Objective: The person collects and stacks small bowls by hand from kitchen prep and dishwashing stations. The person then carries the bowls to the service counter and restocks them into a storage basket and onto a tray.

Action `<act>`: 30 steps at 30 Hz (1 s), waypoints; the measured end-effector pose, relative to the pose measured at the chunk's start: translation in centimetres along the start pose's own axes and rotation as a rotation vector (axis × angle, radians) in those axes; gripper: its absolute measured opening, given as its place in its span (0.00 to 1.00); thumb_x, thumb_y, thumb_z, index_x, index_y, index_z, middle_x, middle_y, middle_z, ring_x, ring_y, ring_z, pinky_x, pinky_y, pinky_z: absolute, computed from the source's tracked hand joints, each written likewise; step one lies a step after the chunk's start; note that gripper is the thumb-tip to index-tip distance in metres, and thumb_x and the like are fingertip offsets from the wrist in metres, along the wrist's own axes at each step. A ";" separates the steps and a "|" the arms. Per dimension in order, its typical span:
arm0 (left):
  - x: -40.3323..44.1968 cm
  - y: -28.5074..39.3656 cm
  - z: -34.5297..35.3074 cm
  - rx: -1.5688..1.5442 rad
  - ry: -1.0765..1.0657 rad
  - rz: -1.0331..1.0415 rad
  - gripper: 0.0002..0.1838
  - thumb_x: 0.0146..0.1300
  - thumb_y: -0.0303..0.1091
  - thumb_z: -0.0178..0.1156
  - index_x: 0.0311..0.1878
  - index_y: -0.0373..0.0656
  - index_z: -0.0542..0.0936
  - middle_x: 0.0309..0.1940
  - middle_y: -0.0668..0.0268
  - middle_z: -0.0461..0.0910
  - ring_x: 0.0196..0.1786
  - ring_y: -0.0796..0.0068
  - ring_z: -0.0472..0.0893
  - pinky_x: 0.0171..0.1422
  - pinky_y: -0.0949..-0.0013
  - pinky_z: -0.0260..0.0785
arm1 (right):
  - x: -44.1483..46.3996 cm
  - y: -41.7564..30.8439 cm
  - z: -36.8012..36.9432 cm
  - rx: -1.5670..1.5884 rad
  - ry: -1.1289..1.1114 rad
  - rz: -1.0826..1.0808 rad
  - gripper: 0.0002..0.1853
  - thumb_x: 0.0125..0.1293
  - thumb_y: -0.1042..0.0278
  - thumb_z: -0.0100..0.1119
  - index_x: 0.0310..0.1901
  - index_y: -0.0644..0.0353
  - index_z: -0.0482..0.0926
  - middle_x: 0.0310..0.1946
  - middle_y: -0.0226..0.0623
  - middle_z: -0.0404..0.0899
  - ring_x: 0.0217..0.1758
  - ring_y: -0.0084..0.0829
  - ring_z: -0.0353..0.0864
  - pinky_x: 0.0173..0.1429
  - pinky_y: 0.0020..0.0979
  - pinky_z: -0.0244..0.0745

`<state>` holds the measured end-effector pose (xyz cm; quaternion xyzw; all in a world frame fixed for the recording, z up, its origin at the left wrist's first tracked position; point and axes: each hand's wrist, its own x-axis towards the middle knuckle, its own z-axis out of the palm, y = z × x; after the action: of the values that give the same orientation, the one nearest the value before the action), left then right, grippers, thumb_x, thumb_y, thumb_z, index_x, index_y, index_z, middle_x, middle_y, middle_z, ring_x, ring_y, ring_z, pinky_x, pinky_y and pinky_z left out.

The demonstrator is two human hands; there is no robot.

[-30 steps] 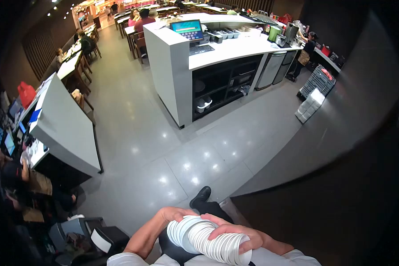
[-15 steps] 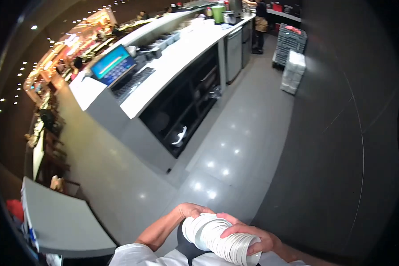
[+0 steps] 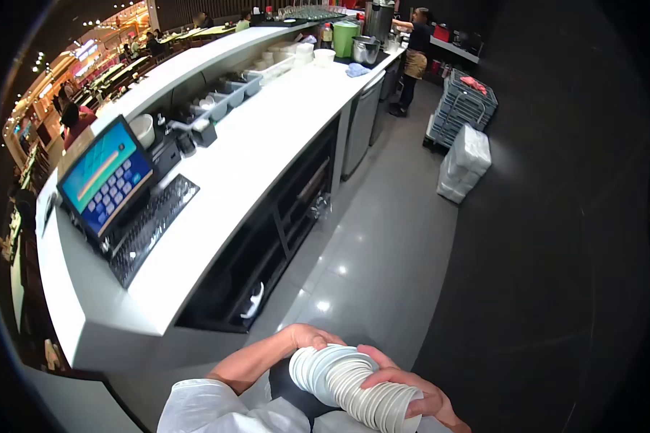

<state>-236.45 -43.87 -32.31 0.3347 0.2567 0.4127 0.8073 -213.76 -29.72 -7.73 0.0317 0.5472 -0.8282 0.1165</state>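
Note:
My left hand (image 3: pixel 315 336) is closed over the far left end of a long row of nested white bowls (image 3: pixel 354 382), held sideways in front of my body. Wider dishes make up the left part of the stack, and smaller ones the right part. The fingers of my right hand (image 3: pixel 412 390) wrap round the smaller bowls near the right end. Both hands carry the stack above the floor, and its underside is hidden.
A long white counter (image 3: pixel 231 180) runs ahead on the left, with a monitor (image 3: pixel 108 177) and keyboard (image 3: pixel 155 227) at its near end. Plastic-wrapped packs (image 3: pixel 466 164) and stacked grey crates (image 3: pixel 462 105) line the right side. A person (image 3: pixel 414 61) stands at the far end.
The counter and monitor have come nearer as I moved forward along the aisle. Both hands still hold the bowls in nearly the same pose.

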 end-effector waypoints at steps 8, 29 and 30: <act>2.2 10.4 -21.4 -0.016 -0.079 0.006 0.61 0.40 0.74 0.70 0.64 0.25 0.70 0.60 0.56 0.75 0.62 0.70 0.73 0.69 0.67 0.61 | 15.7 -3.8 -18.3 0.093 -0.250 -0.083 0.47 0.58 0.43 0.62 0.72 0.62 0.55 0.75 0.55 0.51 0.80 0.44 0.49 0.79 0.38 0.43; 3.6 48.8 -55.2 0.062 0.319 0.313 0.56 0.38 0.67 0.74 0.61 0.28 0.73 0.59 0.58 0.76 0.63 0.67 0.72 0.72 0.66 0.59 | 57.1 -32.8 -51.3 -0.257 -0.495 -0.072 0.39 0.48 0.40 0.58 0.51 0.71 0.80 0.76 0.67 0.41 0.79 0.56 0.48 0.78 0.44 0.42; 2.9 51.3 -55.3 0.081 0.289 0.352 0.55 0.38 0.66 0.74 0.61 0.28 0.74 0.57 0.58 0.77 0.62 0.68 0.73 0.70 0.67 0.60 | 59.5 -34.2 -52.4 -0.209 -0.617 -0.044 0.35 0.49 0.55 0.68 0.58 0.68 0.76 0.76 0.64 0.36 0.80 0.57 0.47 0.77 0.44 0.47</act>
<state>-298.48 -0.93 -29.81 0.3438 0.3237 0.5801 0.6637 -283.22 21.53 -8.58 -0.2449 0.5688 -0.7404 0.2614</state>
